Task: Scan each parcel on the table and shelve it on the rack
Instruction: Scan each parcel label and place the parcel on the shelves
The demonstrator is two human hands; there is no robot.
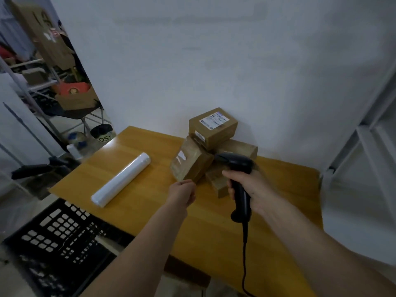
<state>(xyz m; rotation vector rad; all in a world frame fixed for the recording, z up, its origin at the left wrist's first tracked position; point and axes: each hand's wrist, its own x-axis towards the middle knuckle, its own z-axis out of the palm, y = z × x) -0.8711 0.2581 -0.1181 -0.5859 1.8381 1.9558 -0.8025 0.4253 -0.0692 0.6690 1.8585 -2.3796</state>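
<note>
Several brown cardboard parcels are piled at the back of the wooden table [150,215]. The top parcel [214,127] shows a white label. A taped parcel [190,161] leans at the pile's left, and a small one [220,185] lies at the front. My right hand [255,189] grips the handle of a black barcode scanner [237,168], whose head points at the pile; its cable hangs down. My left hand [182,194] hovers just in front of the taped parcel with its fingers curled, holding nothing.
A white roll of plastic film [121,179] lies on the table's left part. A black perforated crate [60,232] stands left of the table. The white rack [364,129] rises at the right. Cluttered shelves [38,67] fill the far left.
</note>
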